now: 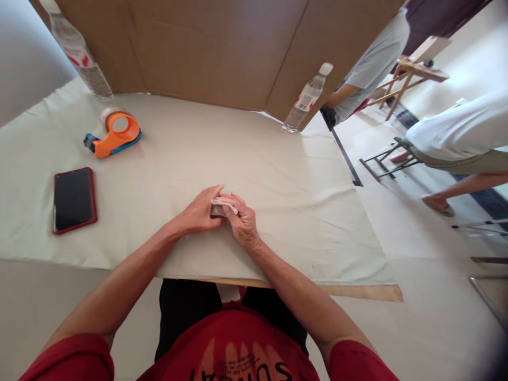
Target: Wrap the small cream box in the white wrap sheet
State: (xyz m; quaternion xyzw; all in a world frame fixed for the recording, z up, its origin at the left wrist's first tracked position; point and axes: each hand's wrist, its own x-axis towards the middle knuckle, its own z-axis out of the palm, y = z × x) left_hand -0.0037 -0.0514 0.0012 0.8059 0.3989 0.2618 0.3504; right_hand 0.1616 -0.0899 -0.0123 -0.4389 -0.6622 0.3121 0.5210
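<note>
My left hand (200, 210) is closed around the side of a small brownish, box-like object (217, 210), low over the cloth-covered table near its front edge. My right hand (243, 221) meets it from the other side. Between its thumb and fingers it pinches a thin white folded piece (227, 203), which lies across the top of the small object. Whether the white piece is cloth or paper I cannot make out. The fingers hide much of both things.
A phone in a red case (75, 201) and an orange tape dispenser (117, 135) lie to the left. Two water bottles, the left one (85, 58) and the right one (306, 100), stand against an upright cardboard panel (206, 47). Beyond the table's right end, people sit on stools.
</note>
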